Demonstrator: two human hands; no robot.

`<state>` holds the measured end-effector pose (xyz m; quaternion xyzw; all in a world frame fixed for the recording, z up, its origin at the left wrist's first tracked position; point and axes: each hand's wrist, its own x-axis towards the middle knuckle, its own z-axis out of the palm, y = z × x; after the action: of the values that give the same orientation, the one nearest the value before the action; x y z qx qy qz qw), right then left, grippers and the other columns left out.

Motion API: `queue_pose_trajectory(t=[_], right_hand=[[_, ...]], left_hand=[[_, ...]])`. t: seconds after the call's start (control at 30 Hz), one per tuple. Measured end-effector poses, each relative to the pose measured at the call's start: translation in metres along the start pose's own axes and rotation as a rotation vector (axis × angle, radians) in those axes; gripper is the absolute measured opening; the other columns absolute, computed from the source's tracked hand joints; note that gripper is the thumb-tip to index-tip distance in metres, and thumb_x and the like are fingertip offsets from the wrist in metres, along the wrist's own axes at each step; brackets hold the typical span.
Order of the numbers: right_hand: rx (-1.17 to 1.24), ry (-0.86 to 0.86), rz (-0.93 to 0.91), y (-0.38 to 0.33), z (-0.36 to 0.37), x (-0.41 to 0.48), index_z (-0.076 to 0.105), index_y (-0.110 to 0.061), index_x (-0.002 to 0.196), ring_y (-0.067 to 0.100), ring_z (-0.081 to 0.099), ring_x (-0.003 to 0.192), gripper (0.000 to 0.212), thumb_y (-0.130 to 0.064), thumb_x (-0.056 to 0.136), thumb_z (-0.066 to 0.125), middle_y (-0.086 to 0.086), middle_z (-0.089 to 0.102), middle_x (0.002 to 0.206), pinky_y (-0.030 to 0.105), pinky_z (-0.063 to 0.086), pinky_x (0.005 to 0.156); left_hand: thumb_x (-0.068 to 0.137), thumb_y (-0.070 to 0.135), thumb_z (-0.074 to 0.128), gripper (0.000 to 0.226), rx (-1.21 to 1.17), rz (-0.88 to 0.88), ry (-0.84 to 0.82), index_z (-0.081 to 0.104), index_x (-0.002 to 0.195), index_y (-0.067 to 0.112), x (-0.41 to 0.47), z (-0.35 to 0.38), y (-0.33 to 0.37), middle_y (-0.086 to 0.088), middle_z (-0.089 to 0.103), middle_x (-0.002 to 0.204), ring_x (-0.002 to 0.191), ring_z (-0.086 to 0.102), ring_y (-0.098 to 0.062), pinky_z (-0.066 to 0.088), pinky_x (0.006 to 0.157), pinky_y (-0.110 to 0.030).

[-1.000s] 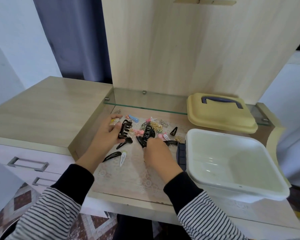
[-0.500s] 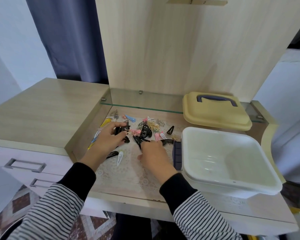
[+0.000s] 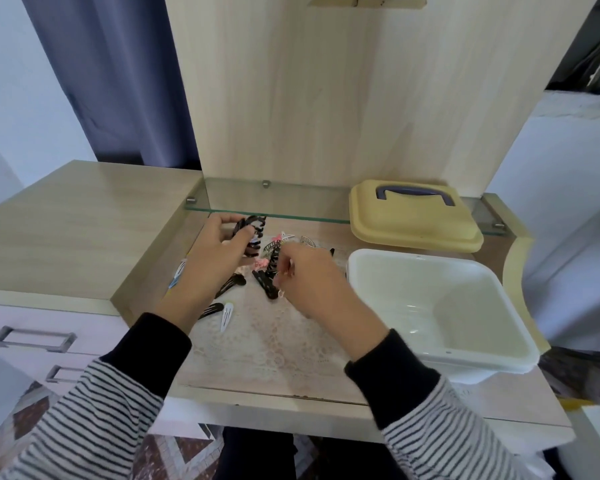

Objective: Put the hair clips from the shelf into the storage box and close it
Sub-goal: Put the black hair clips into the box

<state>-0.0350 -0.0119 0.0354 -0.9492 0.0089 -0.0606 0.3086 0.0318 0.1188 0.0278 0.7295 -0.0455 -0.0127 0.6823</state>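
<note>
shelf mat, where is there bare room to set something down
Bare: the mat's near strip between the sleeves, and the empty white box. Crowded: the clips between both hands, under the glass shelf.

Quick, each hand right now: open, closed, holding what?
Left hand: closed on a black claw clip.
Right hand: closed on another black clip.
</note>
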Motion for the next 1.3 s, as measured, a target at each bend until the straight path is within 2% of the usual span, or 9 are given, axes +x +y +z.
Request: queue_pose_trajectory(t=[0.1, 0.2, 0.37, 0.47, 0.63, 0.77, 0.93, 1.03, 1.3], right_hand=[[0.058, -0.010, 0.047, 0.005, -0.055, -0.007, 0.060, -0.016, 0.086, 0.017, 0.056, 0.078, 0.006, -0.011, 0.086, 0.057, -0.003, 0.057, 0.084, 0.025, 0.047, 0.064], [0.195, -0.087, 0.106, 0.025, -0.104, -0.016, 0.066, -0.014, 0.087, 0.017, 0.065, 0.069, 0.009, -0.008, 0.084, 0.060, 0.005, 0.067, 0.077, 0.035, 0.059, 0.073], [0.185, -0.183, 0.175, 0.069, -0.152, -0.023, 0.065, -0.014, 0.094, 0.011, 0.066, 0.070, 0.014, -0.018, 0.082, 0.071, 0.003, 0.072, 0.079, 0.025, 0.058, 0.069], [0.151, -0.245, 0.241, 0.093, -0.165, -0.025, 0.065, -0.011, 0.093, 0.015, 0.068, 0.072, 0.019, -0.018, 0.078, 0.075, 0.003, 0.073, 0.079, 0.027, 0.058, 0.073], [0.091, -0.362, 0.302, 0.125, -0.163, -0.028, 0.070, -0.011, 0.088, 0.015, 0.072, 0.075, 0.012, -0.017, 0.079, 0.074, 0.002, 0.074, 0.078, 0.029, 0.058, 0.080], [-0.067, -0.475, 0.311, 0.141, -0.149, -0.027, 0.070, -0.021, 0.087, 0.001, 0.069, 0.068, 0.008, -0.020, 0.079, 0.071, -0.008, 0.073, 0.078, 0.023, 0.054, 0.075], [-0.347, -0.602, 0.239, 0.150, -0.123, -0.023, 0.070, -0.024, 0.088, 0.007, 0.067, 0.075, 0.013, -0.017, 0.077, 0.068, -0.007, 0.071, 0.079, 0.030, 0.056, 0.077], [-0.372, -0.694, 0.225, 0.153, -0.112, -0.018, 0.068, -0.017, 0.095, 0.015, 0.065, 0.077, 0.018, -0.014, 0.077, 0.068, -0.002, 0.069, 0.084, 0.028, 0.054, 0.070], [-0.300, -0.877, 0.237, 0.159, -0.094, -0.008, 0.073, -0.016, 0.094, 0.012, 0.056, 0.069, 0.021, -0.008, 0.074, 0.069, 0.005, 0.074, 0.092, 0.023, 0.044, 0.062]], left_hand=[[0.096, 0.018, 0.055, 0.019, 0.011, 0.061, -0.064, 0.056, 0.114, 0.015, -0.006, 0.018, 0.026, -0.005, 0.062, 0.098, 0.081, 0.069, -0.016, 0.060, 0.071, -0.029], [0.094, 0.020, 0.058, 0.018, 0.052, 0.083, -0.163, 0.059, 0.112, 0.022, -0.013, 0.043, 0.047, -0.002, 0.062, 0.099, 0.080, 0.071, -0.013, 0.060, 0.072, -0.031], [0.093, 0.026, 0.060, 0.007, 0.245, 0.104, -0.370, 0.055, 0.098, 0.026, -0.024, 0.091, 0.064, 0.005, 0.068, 0.096, 0.078, 0.067, -0.006, 0.059, 0.072, -0.026], [0.090, 0.035, 0.061, 0.009, 0.428, 0.168, -0.471, 0.052, 0.089, 0.033, -0.025, 0.113, 0.064, 0.015, 0.069, 0.093, 0.071, 0.062, 0.004, 0.048, 0.066, -0.019], [0.088, 0.033, 0.064, 0.008, 0.697, 0.247, -0.622, 0.057, 0.087, 0.031, -0.025, 0.136, 0.056, 0.016, 0.067, 0.095, 0.074, 0.061, 0.004, 0.039, 0.058, -0.015], [0.091, 0.024, 0.058, 0.004, 0.894, 0.276, -0.735, 0.062, 0.092, 0.024, -0.024, 0.150, 0.048, 0.020, 0.059, 0.079, 0.076, 0.058, 0.004, 0.041, 0.055, -0.006], [0.088, 0.017, 0.055, 0.009, 1.221, 0.391, -0.881, 0.063, 0.090, 0.021, -0.021, 0.166, 0.030, 0.008, 0.063, 0.094, 0.087, 0.060, -0.013, 0.053, 0.077, -0.033], [0.086, 0.012, 0.055, 0.013, 1.405, 0.497, -0.967, 0.066, 0.091, 0.017, -0.022, 0.176, 0.019, 0.001, 0.066, 0.093, 0.089, 0.062, -0.020, 0.053, 0.076, -0.035], [0.085, 0.017, 0.055, 0.017, 1.663, 0.689, -1.068, 0.069, 0.094, 0.024, -0.021, 0.189, 0.006, 0.003, 0.068, 0.094, 0.086, 0.065, -0.021, 0.043, 0.064, -0.027]])
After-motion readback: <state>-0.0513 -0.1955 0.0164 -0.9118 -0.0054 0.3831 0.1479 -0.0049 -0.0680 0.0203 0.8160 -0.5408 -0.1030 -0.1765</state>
